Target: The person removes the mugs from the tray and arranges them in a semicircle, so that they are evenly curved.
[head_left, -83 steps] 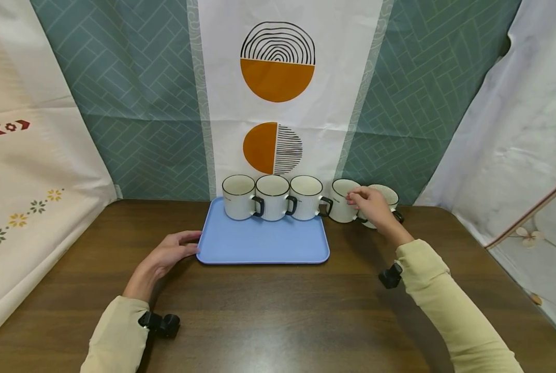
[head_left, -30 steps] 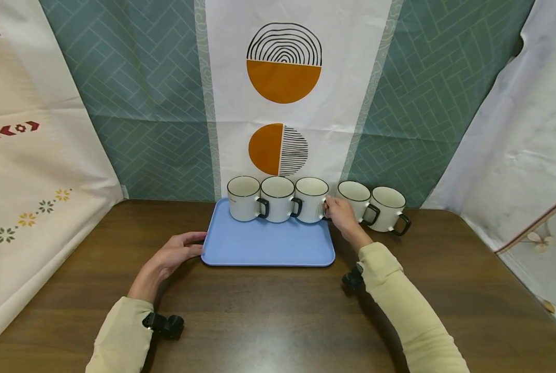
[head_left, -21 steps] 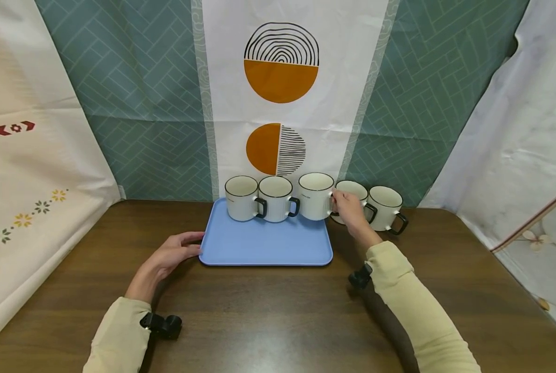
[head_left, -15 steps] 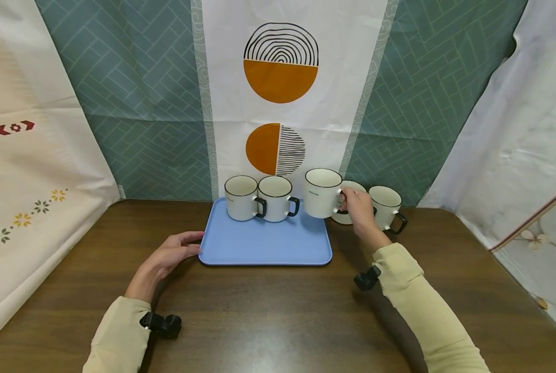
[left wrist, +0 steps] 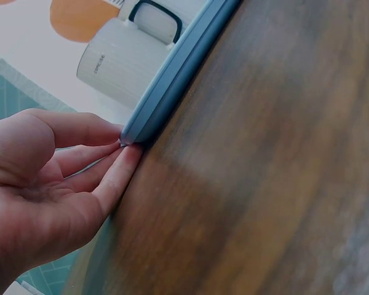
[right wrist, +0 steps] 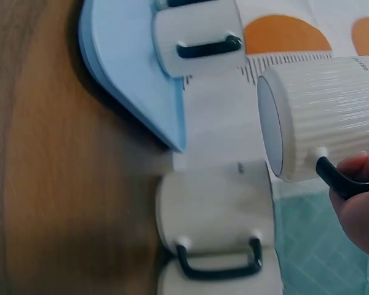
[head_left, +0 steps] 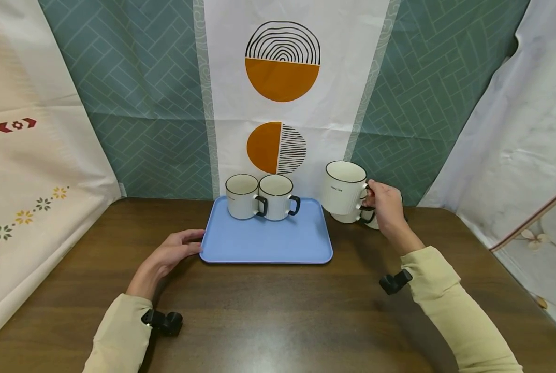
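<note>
My right hand (head_left: 386, 207) grips the black handle of a cream mug (head_left: 343, 189) with a dark rim, held upright in the air right of the blue tray (head_left: 266, 246). In the right wrist view, this mug (right wrist: 326, 117) hangs clear of a mug below it (right wrist: 215, 206). My left hand (head_left: 171, 252) rests at the tray's left edge. Its fingertips touch the rim, fairly straight, as the left wrist view shows. Two matching mugs, a left one (head_left: 242, 199) and a right one (head_left: 273, 202), stand side by side at the back of the tray, handles to the right.
Two more mugs stand on the wooden table (head_left: 259, 311) right of the tray, mostly hidden in the head view by the held mug and my right hand. A patterned cloth (head_left: 143, 103) hangs right behind the table. Another cloth (head_left: 515, 155) borders the right side.
My right hand moved from the right-hand mugs to the third tray mug, took its handle, lifted it and carried it rightward off the tray. My left hand stayed at the tray's edge.
</note>
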Action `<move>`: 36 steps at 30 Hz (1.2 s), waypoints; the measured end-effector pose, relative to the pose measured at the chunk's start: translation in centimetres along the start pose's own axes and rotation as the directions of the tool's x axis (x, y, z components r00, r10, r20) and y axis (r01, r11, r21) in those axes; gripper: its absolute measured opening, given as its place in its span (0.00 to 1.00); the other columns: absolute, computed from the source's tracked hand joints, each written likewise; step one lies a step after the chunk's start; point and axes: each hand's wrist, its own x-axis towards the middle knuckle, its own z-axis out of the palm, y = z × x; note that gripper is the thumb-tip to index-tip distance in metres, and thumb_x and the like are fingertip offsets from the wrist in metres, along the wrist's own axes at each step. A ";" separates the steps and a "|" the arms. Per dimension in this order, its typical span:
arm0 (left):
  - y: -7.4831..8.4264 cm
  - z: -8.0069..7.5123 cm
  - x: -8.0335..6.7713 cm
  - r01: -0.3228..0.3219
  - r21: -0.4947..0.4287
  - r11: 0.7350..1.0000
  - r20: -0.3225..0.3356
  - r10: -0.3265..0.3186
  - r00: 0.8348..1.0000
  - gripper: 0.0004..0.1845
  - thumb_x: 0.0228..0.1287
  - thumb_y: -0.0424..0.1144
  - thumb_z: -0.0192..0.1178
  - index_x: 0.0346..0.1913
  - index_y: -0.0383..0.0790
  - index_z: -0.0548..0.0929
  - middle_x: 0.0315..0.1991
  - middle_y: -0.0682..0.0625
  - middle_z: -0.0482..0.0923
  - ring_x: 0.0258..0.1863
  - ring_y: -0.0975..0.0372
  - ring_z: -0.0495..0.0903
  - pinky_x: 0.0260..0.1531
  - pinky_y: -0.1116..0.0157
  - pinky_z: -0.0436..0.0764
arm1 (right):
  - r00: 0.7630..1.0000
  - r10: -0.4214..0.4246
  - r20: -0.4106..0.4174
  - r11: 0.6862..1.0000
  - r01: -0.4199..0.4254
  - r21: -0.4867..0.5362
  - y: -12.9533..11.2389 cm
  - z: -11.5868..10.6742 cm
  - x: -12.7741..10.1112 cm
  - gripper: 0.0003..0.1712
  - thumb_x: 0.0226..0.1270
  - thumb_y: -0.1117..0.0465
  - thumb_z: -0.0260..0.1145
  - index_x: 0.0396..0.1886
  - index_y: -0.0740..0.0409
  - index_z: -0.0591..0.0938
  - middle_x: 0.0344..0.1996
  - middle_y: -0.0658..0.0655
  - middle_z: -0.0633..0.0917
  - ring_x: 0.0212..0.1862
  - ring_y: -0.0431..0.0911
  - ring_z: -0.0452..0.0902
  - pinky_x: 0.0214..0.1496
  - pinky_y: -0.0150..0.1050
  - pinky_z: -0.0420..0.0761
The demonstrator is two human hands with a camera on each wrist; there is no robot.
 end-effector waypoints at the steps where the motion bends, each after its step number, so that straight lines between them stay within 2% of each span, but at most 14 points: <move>1: 0.0 0.0 0.0 -0.004 -0.002 1.000 0.004 0.004 1.000 0.29 0.69 0.28 0.53 0.69 0.21 0.58 0.67 0.27 0.58 0.60 0.46 0.69 0.58 0.58 0.72 | 1.000 -0.009 -0.014 1.000 0.009 0.026 -0.2 -0.4 0.0 0.24 0.75 0.62 0.50 0.14 0.59 0.69 0.10 0.47 0.61 0.17 0.40 0.57 0.30 0.33 0.73; 6: 0.1 0.2 0.1 -0.018 -0.012 1.000 0.011 0.018 1.000 0.29 0.69 0.28 0.53 0.69 0.21 0.58 0.67 0.27 0.58 0.60 0.47 0.69 0.57 0.59 0.73 | 0.994 -0.039 -0.101 0.988 0.054 0.146 -1.1 -2.9 0.2 0.25 0.74 0.65 0.51 0.12 0.58 0.71 0.09 0.47 0.62 0.16 0.39 0.57 0.28 0.32 0.72; 13: 0.1 0.1 0.1 -0.040 0.009 0.999 0.015 0.039 0.999 0.29 0.69 0.28 0.53 0.69 0.20 0.58 0.67 0.26 0.59 0.59 0.49 0.69 0.53 0.64 0.74 | 0.974 0.018 -0.226 0.966 0.042 0.255 -2.5 -6.6 0.5 0.25 0.76 0.64 0.50 0.14 0.58 0.73 0.13 0.48 0.70 0.15 0.38 0.62 0.26 0.29 0.74; 21: 0.0 0.1 0.0 -0.022 0.005 1.000 0.009 0.022 1.000 0.29 0.69 0.28 0.53 0.69 0.21 0.59 0.67 0.27 0.59 0.59 0.49 0.69 0.55 0.63 0.74 | 0.915 0.056 -0.399 0.930 0.098 0.355 -2.5 -10.0 0.9 0.24 0.71 0.72 0.51 0.11 0.64 0.75 0.09 0.51 0.71 0.11 0.39 0.64 0.18 0.30 0.74; 29: 0.0 0.1 0.1 -0.024 0.018 1.000 0.011 0.024 1.000 0.29 0.69 0.29 0.53 0.69 0.22 0.59 0.67 0.28 0.59 0.60 0.48 0.69 0.56 0.62 0.73 | 0.911 0.105 -0.400 0.909 0.075 0.410 -1.9 -13.2 0.2 0.23 0.72 0.70 0.52 0.13 0.65 0.75 0.08 0.53 0.72 0.09 0.40 0.66 0.17 0.30 0.74; 36: 0.0 0.0 0.0 -0.018 0.018 1.000 0.010 0.018 1.000 0.29 0.69 0.29 0.54 0.69 0.22 0.59 0.67 0.27 0.59 0.59 0.49 0.69 0.55 0.64 0.74 | 0.856 0.137 -0.499 0.926 0.069 0.372 -0.6 -14.7 0.3 0.24 0.67 0.75 0.52 0.09 0.66 0.75 0.06 0.54 0.73 0.08 0.40 0.67 0.12 0.30 0.73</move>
